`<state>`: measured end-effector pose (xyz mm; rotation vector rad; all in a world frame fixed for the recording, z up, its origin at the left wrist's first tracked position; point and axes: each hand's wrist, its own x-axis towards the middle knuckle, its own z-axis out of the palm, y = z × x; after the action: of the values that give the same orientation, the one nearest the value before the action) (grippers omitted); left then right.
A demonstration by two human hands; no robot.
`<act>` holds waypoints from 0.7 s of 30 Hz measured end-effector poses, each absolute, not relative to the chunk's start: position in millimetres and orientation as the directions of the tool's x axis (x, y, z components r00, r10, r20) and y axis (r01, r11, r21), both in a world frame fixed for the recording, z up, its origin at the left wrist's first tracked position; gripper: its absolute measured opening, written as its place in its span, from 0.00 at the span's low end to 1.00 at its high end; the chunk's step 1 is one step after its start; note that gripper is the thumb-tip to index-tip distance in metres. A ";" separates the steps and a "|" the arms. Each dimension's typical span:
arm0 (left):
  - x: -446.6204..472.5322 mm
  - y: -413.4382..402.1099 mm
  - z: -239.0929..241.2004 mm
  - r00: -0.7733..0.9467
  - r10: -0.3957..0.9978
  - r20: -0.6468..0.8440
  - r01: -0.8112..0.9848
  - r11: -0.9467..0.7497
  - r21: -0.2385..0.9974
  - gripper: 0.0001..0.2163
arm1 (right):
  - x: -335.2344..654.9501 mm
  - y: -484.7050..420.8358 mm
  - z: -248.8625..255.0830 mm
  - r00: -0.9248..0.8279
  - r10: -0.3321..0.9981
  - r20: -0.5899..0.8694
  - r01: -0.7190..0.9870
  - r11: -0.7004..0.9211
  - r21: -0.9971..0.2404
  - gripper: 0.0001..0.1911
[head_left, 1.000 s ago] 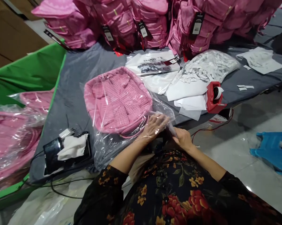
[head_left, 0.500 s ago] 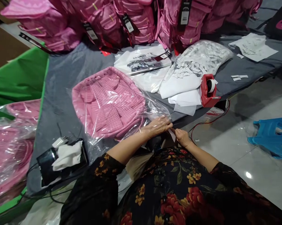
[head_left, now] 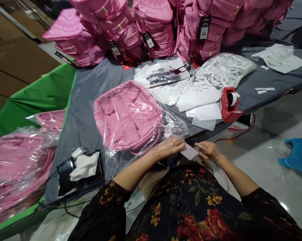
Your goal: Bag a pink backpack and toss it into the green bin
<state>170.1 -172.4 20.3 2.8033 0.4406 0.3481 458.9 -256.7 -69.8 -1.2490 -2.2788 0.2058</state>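
A pink backpack (head_left: 130, 117) in a clear plastic bag (head_left: 176, 122) lies on the grey-covered table near its front edge. My left hand (head_left: 172, 147) is at the loose end of the bag, its fingers closed on a small white paper slip (head_left: 190, 152) that sticks out to the right over the table's edge. Just beyond the slip, my right hand (head_left: 208, 150) has its fingers partly bent and apart, and seems to hold nothing. What lies under my left fingers is hidden.
Behind stand pink backpacks (head_left: 156, 30) with black tags. To the right are white papers (head_left: 201, 100), a bag of small labels (head_left: 221, 72) and a red tape dispenser (head_left: 229, 107). A green-sided bin (head_left: 47, 90) holds bagged backpacks at left. A blue stool (head_left: 296, 157) stands on the floor.
My right hand has moved right, away from my left hand and the slip. More of the slip now shows beside my left fingers. The whole view has shifted, so things appear lower and further right.
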 end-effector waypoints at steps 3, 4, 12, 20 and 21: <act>154.6 -179.9 22.1 0.910 0.294 0.293 0.206 -0.933 0.296 0.13 | 450.2 -216.2 -32.5 -0.297 0.822 0.486 0.800 0.492 -0.344 0.22; 150.3 -182.9 22.8 0.902 0.276 0.333 0.192 -0.946 0.263 0.14 | 437.5 -201.4 -20.3 -0.313 0.802 0.509 0.786 0.520 -0.334 0.23; 138.6 -156.0 39.1 0.524 0.732 0.435 0.701 -0.661 0.267 0.20 | 348.8 -99.3 60.3 -0.130 0.779 0.613 0.486 0.589 -0.645 0.21; 198.2 -18.1 68.9 0.369 0.860 0.353 0.870 -0.453 0.194 0.11 | 360.9 -113.2 83.3 -0.156 0.660 0.735 0.778 0.540 -0.320 0.19; 201.1 -10.6 71.7 0.358 0.843 0.401 0.874 -0.454 0.175 0.12 | 362.7 -122.9 77.5 -0.186 0.642 0.744 0.785 0.552 -0.281 0.19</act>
<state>201.1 -10.6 71.7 2.6448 1.6743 0.7125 362.7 -122.9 77.5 -1.1596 -1.9057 -0.2038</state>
